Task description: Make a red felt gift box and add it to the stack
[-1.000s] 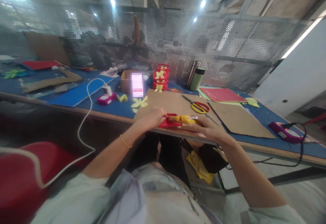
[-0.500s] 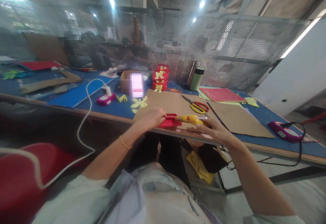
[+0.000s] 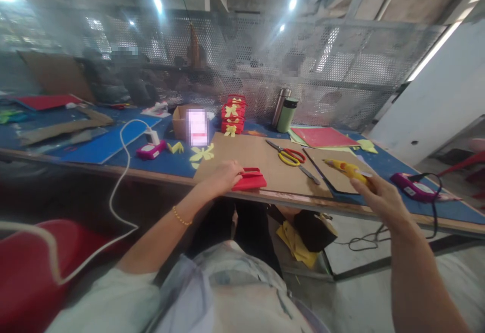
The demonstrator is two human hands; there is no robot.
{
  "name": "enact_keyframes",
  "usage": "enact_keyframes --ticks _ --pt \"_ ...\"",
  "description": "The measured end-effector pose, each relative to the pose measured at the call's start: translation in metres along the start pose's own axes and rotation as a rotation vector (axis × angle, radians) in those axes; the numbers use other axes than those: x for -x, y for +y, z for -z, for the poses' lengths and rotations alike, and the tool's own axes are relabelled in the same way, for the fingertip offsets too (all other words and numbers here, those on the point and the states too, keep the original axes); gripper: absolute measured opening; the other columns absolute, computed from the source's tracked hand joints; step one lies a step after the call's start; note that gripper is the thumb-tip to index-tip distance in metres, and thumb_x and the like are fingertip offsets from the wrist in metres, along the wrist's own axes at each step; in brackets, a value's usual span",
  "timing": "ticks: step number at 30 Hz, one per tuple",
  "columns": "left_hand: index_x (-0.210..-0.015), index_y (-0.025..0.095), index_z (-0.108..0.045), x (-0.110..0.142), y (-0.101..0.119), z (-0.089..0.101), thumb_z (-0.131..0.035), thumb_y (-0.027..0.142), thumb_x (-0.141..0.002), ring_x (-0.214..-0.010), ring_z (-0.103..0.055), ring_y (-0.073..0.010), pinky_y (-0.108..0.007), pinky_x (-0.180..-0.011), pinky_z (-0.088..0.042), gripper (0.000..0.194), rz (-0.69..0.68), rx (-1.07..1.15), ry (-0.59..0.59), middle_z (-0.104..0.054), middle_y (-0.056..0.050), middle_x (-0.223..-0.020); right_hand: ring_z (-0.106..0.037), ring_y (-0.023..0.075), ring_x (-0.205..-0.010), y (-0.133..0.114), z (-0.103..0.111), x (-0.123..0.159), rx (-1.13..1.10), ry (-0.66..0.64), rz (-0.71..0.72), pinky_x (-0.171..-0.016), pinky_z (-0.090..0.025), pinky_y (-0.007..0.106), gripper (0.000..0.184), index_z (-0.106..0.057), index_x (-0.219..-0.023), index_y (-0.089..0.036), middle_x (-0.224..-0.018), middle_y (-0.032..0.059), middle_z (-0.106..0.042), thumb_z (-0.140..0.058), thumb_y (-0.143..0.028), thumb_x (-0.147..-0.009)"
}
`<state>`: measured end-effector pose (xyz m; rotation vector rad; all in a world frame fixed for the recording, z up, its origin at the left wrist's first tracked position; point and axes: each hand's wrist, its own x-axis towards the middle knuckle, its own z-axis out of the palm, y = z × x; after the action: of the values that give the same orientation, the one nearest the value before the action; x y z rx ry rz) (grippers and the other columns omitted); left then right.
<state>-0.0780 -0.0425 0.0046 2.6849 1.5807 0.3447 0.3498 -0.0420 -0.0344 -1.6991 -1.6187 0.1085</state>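
My left hand [image 3: 226, 174] is closed on the left end of a folded red paper piece [image 3: 249, 181] at the table's front edge. Over the right part of the cardboard, my right hand [image 3: 382, 196] grips a yellow glue gun [image 3: 346, 169], its nozzle pointing left and a whitish glue stick at its rear. Scissors [image 3: 290, 156] with red and yellow handles lie on the cardboard mat [image 3: 250, 148] between my hands. Close by rests a small grey blade [image 3: 309, 174]. Behind the mat stands a stack of red paper boxes [image 3: 233, 113] with yellow bows.
Yellow paper cutouts [image 3: 202, 153] and a lit phone [image 3: 197, 128] are left of the stack. Two bottles [image 3: 287, 114] stand at the back. Purple power boxes [image 3: 150, 150] with cords sit at both sides. A white cable hangs over the front edge at left.
My right hand has carried the glue gun away from the red paper, to the right. The blade on the mat has come into fuller view. My left hand keeps its hold.
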Motion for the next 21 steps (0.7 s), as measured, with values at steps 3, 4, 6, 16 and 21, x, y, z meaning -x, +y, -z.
enact_keyframes --ticks 3,4,6,16,21 --pt "-0.112 0.016 -0.08 0.001 0.002 0.001 -0.055 0.018 -0.102 -0.097 -0.069 -0.0208 -0.031 -0.091 -0.053 0.027 0.004 -0.005 0.005 -0.074 -0.011 -0.106 -0.065 0.0305 -0.087 0.023 -0.007 -0.006 0.306 0.05 -0.02 -0.076 -0.049 0.039 0.036 -0.071 -0.102 -0.017 -0.092 0.0148 -0.072 -0.055 -0.044 -0.084" --pt "-0.113 0.015 -0.08 0.002 0.003 0.001 -0.055 0.018 -0.102 -0.098 -0.069 -0.0209 -0.031 -0.091 -0.053 0.027 0.006 -0.01 0.003 -0.074 -0.011 -0.106 -0.065 0.0324 -0.092 0.029 -0.011 -0.007 0.394 0.059 -0.02 -0.078 -0.049 0.041 0.036 -0.072 -0.104 -0.016 -0.098 0.018 -0.072 -0.053 -0.041 -0.087" --pt "-0.114 0.015 -0.079 0.002 0.004 0.002 -0.055 0.018 -0.102 -0.099 -0.069 -0.0215 -0.032 -0.092 -0.053 0.027 0.007 -0.021 -0.001 -0.074 -0.011 -0.107 -0.064 0.0353 -0.098 0.04 -0.018 -0.007 0.525 0.071 -0.017 -0.08 -0.048 0.044 0.037 -0.073 -0.107 -0.014 -0.102 0.022 -0.072 -0.051 -0.039 -0.092" --pt "-0.111 0.016 -0.08 0.001 0.0 -0.001 -0.054 0.019 -0.102 -0.095 -0.068 -0.0206 -0.031 -0.089 -0.051 0.028 -0.008 -0.007 0.012 -0.073 -0.01 -0.103 -0.059 0.0389 -0.097 0.021 -0.021 0.005 0.487 0.29 0.244 -0.082 -0.04 0.053 0.027 -0.077 -0.101 -0.017 -0.11 0.0263 -0.069 -0.06 -0.037 -0.094" --pt "-0.111 0.016 -0.08 0.0 -0.004 -0.001 -0.056 0.019 -0.101 -0.093 -0.068 -0.0198 -0.029 -0.086 -0.051 0.026 0.004 0.051 -0.011 -0.074 -0.01 -0.103 -0.065 0.0301 -0.1 -0.084 -0.06 0.012 -0.085 0.021 0.652 -0.095 -0.049 0.049 0.026 -0.076 -0.097 -0.025 -0.102 0.0129 -0.073 -0.053 -0.035 -0.101"
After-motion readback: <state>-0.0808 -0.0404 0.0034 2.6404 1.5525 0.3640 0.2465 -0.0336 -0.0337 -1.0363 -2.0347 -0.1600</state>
